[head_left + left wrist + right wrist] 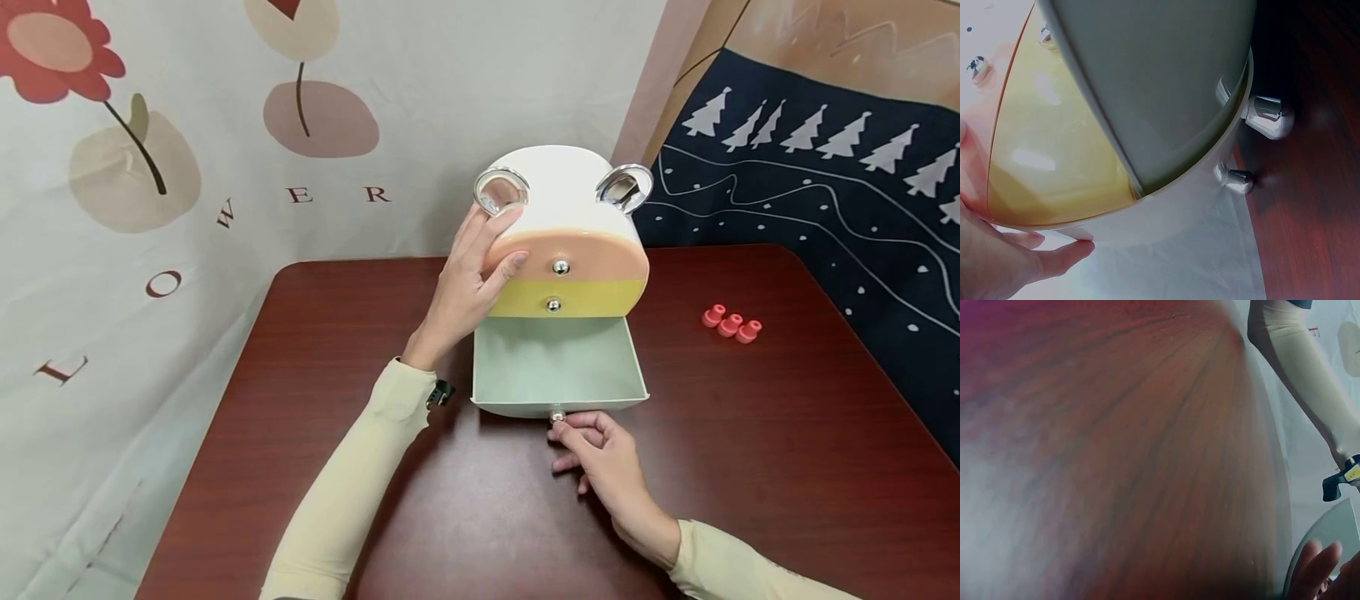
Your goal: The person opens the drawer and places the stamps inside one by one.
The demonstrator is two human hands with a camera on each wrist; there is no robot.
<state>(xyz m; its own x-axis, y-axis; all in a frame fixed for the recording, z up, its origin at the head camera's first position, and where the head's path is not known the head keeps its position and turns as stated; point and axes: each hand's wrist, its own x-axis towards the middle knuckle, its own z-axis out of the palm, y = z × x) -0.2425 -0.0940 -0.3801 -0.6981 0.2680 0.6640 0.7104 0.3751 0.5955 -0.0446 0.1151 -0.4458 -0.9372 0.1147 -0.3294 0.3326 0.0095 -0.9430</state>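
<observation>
The small cabinet (pixel 566 237) stands on the worktop (pixel 750 433) toward its twelve o'clock edge, with the drawer side facing six o'clock, which puts every front within the person's reach. Its pale green bottom drawer (pixel 557 362) juts out at six o'clock, while the orange drawer (pixel 592 258) and the yellow drawer (pixel 592 298) above it sit flush. The left hand (pixel 467 279) holds the cabinet at nine o'clock, thumb on the orange front and fingers round the side; this is likely a brace, so that the body neither slides nor tips when force goes through the drawer. The right hand (pixel 611 467) is at six o'clock, its grip pinching the silver knob (pixel 557 415) between thumb and forefinger; such a centred hold should keep the drawer running straight. Three red pegs (pixel 729 324) sit in a short row at four o'clock from the cabinet, well apart from the drawer, perhaps to leave both arms room
</observation>
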